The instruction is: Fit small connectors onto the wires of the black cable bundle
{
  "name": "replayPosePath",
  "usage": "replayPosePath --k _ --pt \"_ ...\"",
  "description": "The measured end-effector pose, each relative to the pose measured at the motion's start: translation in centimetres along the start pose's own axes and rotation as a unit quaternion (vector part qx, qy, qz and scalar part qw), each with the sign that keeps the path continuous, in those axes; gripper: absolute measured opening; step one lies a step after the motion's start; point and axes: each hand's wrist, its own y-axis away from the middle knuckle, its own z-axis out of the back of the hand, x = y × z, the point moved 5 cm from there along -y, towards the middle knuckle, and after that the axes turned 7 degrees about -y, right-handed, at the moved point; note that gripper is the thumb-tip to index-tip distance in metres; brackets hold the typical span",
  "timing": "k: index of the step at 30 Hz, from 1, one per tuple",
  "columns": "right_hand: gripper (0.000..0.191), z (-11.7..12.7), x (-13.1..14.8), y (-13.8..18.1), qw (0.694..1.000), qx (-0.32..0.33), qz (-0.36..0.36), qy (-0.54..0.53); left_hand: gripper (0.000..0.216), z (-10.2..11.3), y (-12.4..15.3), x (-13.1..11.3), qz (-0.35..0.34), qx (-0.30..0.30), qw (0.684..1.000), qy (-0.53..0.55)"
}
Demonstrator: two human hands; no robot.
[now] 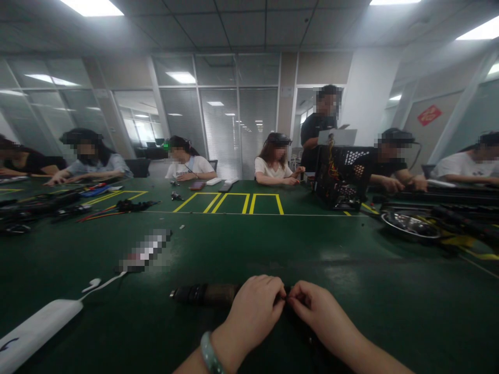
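Observation:
A dark, brownish cylindrical part lies on its side on the green table, right in front of me. My left hand, with a pale green bangle on the wrist, is closed over the cylinder's right end. My right hand pinches fingertips against the left hand's fingertips at that same end. What sits between the fingertips is hidden. The cylinder's left end sticks out free, with a small metal tip.
A white power bank with a cable lies at the near left. A black open computer case stands at the far right, a round fan part beside it. Cables and tools cover the far left. Several people sit around the table.

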Motion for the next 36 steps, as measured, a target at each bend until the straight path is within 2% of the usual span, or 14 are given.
replayPosePath --k 6,24,29,36 --pt "0.012 0.2 0.6 0.1 0.999 -0.012 0.008 0.032 0.005 -0.1 0.0 0.0 0.003 -0.001 1.000 -0.009" --pt "0.009 0.3 0.9 0.3 1.000 0.028 -0.005 0.012 0.009 0.0 0.2 0.0 0.001 -0.003 1.000 -0.012" --pt "0.013 0.1 0.1 0.3 0.999 0.029 -0.020 -0.021 0.008 -0.1 0.1 0.1 -0.001 -0.005 1.000 -0.006" --pt "0.017 -0.5 -0.4 0.0 0.998 -0.011 -0.023 -0.050 0.008 -0.1 -0.1 0.2 -0.001 -0.003 1.000 -0.005"
